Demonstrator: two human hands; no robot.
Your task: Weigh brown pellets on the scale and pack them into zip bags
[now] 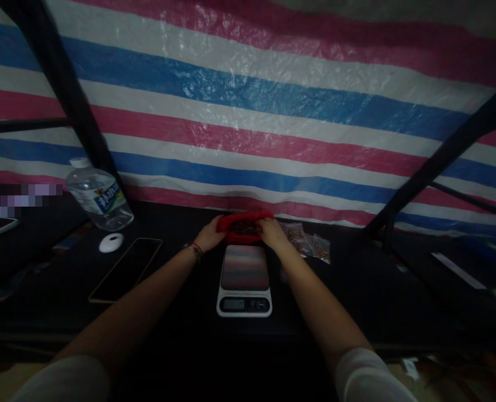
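A red container [248, 215] with small dark brown pieces [244, 227] inside stands behind the digital scale. My left hand [212, 234] grips its left side, fingers around the rim. My right hand [271, 231] is at its right side, with the fingertips at the inner edge by the pieces; whether they pinch any piece is too dark to tell. Just in front sits the white kitchen scale [245, 269] with a shiny metal plate, nothing on it. Small clear zip bags [301, 240] of brownish bits lie to the right of my right hand.
At the left are a large clear plastic bottle [99, 195], a white oval case [111, 242] and a dark phone [126, 270]. A white strip [457, 270] lies far right. Black metal bars [444, 153] slant on both sides before a striped plastic sheet [248, 139].
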